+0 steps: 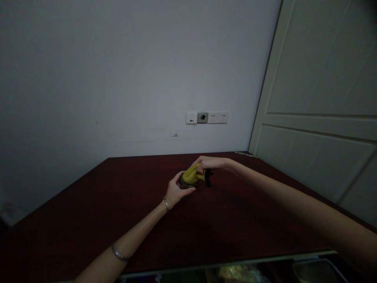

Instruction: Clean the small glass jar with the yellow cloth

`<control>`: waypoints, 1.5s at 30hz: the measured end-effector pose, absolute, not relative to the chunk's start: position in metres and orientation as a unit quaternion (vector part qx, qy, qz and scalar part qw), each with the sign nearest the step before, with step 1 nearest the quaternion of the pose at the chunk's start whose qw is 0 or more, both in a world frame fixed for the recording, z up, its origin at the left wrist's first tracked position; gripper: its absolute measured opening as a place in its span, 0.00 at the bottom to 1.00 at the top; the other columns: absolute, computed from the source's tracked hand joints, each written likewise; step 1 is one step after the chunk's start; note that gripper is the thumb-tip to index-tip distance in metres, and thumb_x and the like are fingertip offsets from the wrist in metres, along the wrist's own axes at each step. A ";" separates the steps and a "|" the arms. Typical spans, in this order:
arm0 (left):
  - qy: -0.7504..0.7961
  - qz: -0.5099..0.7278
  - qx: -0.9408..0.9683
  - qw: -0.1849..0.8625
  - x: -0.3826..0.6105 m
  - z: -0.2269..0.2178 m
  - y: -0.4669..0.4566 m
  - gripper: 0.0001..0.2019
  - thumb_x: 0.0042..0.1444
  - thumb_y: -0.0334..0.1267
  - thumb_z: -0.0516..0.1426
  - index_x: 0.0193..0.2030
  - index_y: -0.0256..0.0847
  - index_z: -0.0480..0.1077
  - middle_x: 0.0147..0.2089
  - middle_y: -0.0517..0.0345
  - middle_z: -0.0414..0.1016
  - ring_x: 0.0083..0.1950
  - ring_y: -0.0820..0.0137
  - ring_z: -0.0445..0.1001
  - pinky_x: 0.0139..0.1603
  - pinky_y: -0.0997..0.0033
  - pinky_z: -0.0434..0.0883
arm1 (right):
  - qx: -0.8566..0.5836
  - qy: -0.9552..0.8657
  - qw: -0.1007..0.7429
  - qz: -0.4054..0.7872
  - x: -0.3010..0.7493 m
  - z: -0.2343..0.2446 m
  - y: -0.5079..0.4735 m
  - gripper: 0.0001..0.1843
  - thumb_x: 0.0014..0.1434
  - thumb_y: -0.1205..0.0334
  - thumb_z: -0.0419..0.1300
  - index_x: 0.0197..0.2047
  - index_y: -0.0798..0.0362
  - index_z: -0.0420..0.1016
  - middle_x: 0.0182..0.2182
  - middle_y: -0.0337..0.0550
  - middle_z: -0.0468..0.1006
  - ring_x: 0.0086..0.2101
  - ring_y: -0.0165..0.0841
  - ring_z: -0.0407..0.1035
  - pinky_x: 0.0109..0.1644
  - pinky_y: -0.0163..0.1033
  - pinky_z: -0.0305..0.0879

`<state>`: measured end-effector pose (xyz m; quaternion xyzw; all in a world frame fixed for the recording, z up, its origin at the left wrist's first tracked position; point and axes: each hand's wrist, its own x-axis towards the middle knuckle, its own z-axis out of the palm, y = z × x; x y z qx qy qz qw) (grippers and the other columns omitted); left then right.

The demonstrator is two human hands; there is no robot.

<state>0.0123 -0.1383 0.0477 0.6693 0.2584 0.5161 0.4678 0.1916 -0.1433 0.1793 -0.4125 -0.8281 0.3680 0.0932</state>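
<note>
Around the left side of a small dark, round object (183,183) with a shiny, speckled rim, my left hand (176,190) is closed, its thumb along the near side. It looks like a bowl or jar, but the kind is not clear. Against its top lies a yellow cloth (191,175), bunched up. My right hand (204,163) comes from the right and grips this cloth from above, fingers bent into it. A black piece (208,177) hangs at the cloth's right end. Cloth and fingers hide most of the round object.
Under both hands spreads a dark red wooden tabletop (141,220). Behind it stands a pale wall with sockets (217,117). A cream panelled door (318,157) borders the right side. Along the near edge, an open space holds partly visible items, among them a shiny yellowish package (241,274).
</note>
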 end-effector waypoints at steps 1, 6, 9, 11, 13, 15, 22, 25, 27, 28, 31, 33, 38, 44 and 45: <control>0.256 0.522 0.660 0.476 0.012 0.047 -0.138 0.37 0.35 0.37 0.67 0.53 0.33 0.59 0.51 0.45 0.69 0.51 0.61 0.70 0.55 0.60 0.65 | -0.399 -0.836 0.127 0.354 0.196 0.181 -0.145 0.21 0.44 0.70 0.49 0.42 0.59 0.71 0.28 0.39 0.74 0.23 0.25 0.65 0.25 0.29 0.60; 0.246 0.533 0.646 0.488 0.012 0.048 -0.141 0.37 0.34 0.36 0.67 0.53 0.34 0.60 0.50 0.46 0.71 0.51 0.61 0.70 0.56 0.58 0.65 | -0.322 -0.917 0.182 0.150 0.203 0.187 -0.170 0.29 0.45 0.72 0.55 0.54 0.52 0.65 0.51 0.44 0.70 0.48 0.34 0.65 0.51 0.40 0.60; 0.240 0.528 0.649 0.493 0.013 0.049 -0.145 0.37 0.34 0.36 0.67 0.53 0.33 0.59 0.50 0.46 0.70 0.51 0.60 0.70 0.55 0.58 0.66 | -0.282 -0.951 0.108 0.061 0.202 0.179 -0.185 0.30 0.48 0.74 0.54 0.55 0.48 0.63 0.55 0.42 0.66 0.53 0.35 0.60 0.55 0.42 0.56; 0.239 0.524 0.648 0.499 0.014 0.048 -0.147 0.38 0.33 0.36 0.67 0.54 0.33 0.59 0.51 0.45 0.69 0.52 0.58 0.69 0.55 0.58 0.66 | -0.267 -0.962 0.062 0.013 0.200 0.172 -0.191 0.31 0.49 0.75 0.53 0.56 0.46 0.62 0.57 0.41 0.64 0.54 0.35 0.59 0.55 0.43 0.56; 0.231 0.517 0.652 0.505 0.015 0.047 -0.148 0.39 0.33 0.36 0.67 0.54 0.33 0.59 0.52 0.44 0.69 0.53 0.58 0.68 0.55 0.58 0.66 | -0.251 -0.967 0.029 -0.022 0.199 0.167 -0.193 0.34 0.48 0.76 0.53 0.58 0.45 0.59 0.58 0.40 0.62 0.55 0.35 0.59 0.55 0.44 0.55; 0.213 0.507 0.663 0.508 0.016 0.046 -0.149 0.38 0.34 0.35 0.67 0.54 0.33 0.59 0.52 0.44 0.68 0.53 0.58 0.68 0.55 0.58 0.66 | -0.236 -0.970 0.002 -0.051 0.198 0.164 -0.192 0.36 0.48 0.77 0.53 0.59 0.45 0.56 0.58 0.41 0.62 0.54 0.35 0.59 0.55 0.45 0.54; 0.202 0.489 0.677 0.511 0.014 0.046 -0.152 0.37 0.35 0.34 0.67 0.54 0.34 0.59 0.52 0.45 0.68 0.52 0.57 0.69 0.54 0.58 0.67 | -0.219 -0.963 -0.058 -0.145 0.188 0.162 -0.187 0.27 0.49 0.70 0.57 0.53 0.46 0.64 0.52 0.41 0.70 0.45 0.37 0.65 0.41 0.39 0.62; 0.214 0.485 0.684 0.501 0.014 0.048 -0.154 0.38 0.34 0.34 0.67 0.54 0.33 0.58 0.51 0.44 0.68 0.52 0.57 0.69 0.53 0.59 0.68 | -0.247 -0.953 -0.078 -0.157 0.181 0.164 -0.190 0.23 0.48 0.67 0.58 0.50 0.48 0.67 0.48 0.44 0.73 0.42 0.37 0.67 0.40 0.38 0.62; 0.221 0.481 0.695 0.486 0.015 0.050 -0.156 0.38 0.34 0.34 0.67 0.54 0.33 0.58 0.50 0.45 0.69 0.51 0.58 0.70 0.53 0.59 0.68 | -0.285 -0.942 -0.098 -0.149 0.175 0.166 -0.193 0.19 0.48 0.65 0.57 0.46 0.50 0.70 0.43 0.47 0.76 0.40 0.38 0.69 0.38 0.39 0.62; 0.225 0.478 0.702 0.477 0.015 0.051 -0.157 0.38 0.34 0.35 0.67 0.54 0.33 0.58 0.50 0.46 0.70 0.50 0.58 0.70 0.53 0.59 0.68 | -0.306 -0.935 -0.110 -0.141 0.172 0.168 -0.194 0.17 0.48 0.63 0.57 0.44 0.52 0.72 0.40 0.48 0.77 0.38 0.39 0.70 0.37 0.39 0.63; 0.239 0.474 0.723 0.442 0.016 0.053 -0.158 0.37 0.34 0.36 0.67 0.54 0.34 0.59 0.49 0.47 0.71 0.50 0.59 0.70 0.53 0.59 0.68 | -0.370 -0.911 -0.152 -0.101 0.164 0.174 -0.197 0.17 0.47 0.59 0.56 0.41 0.55 0.74 0.35 0.52 0.77 0.33 0.40 0.72 0.30 0.38 0.62; 0.254 0.477 0.732 0.416 0.015 0.052 -0.156 0.38 0.34 0.37 0.67 0.54 0.34 0.59 0.49 0.47 0.71 0.50 0.60 0.70 0.53 0.60 0.68 | -0.408 -0.895 -0.166 -0.071 0.159 0.178 -0.196 0.18 0.45 0.59 0.55 0.39 0.57 0.75 0.33 0.54 0.77 0.29 0.39 0.72 0.26 0.37 0.61; 0.288 0.488 0.739 0.364 0.014 0.050 -0.150 0.38 0.34 0.39 0.67 0.54 0.35 0.60 0.48 0.49 0.72 0.48 0.60 0.71 0.51 0.61 0.69 | -0.446 -0.885 -0.137 0.015 0.151 0.182 -0.191 0.14 0.43 0.64 0.54 0.32 0.60 0.76 0.26 0.51 0.76 0.22 0.32 0.67 0.21 0.34 0.56; 0.298 0.476 0.750 0.350 0.012 0.053 -0.149 0.36 0.35 0.40 0.67 0.53 0.35 0.61 0.46 0.50 0.73 0.46 0.62 0.72 0.49 0.62 0.70 | -0.446 -0.867 -0.013 0.223 0.166 0.177 -0.175 0.09 0.41 0.65 0.55 0.25 0.60 0.73 0.18 0.38 0.69 0.18 0.24 0.58 0.19 0.30 0.52; 0.296 0.477 0.748 0.355 0.012 0.053 -0.149 0.36 0.35 0.40 0.67 0.53 0.35 0.61 0.46 0.50 0.73 0.47 0.62 0.72 0.50 0.62 0.70 | -0.438 -0.856 0.022 0.276 0.172 0.175 -0.172 0.09 0.41 0.65 0.55 0.26 0.59 0.73 0.19 0.37 0.69 0.18 0.24 0.58 0.19 0.29 0.52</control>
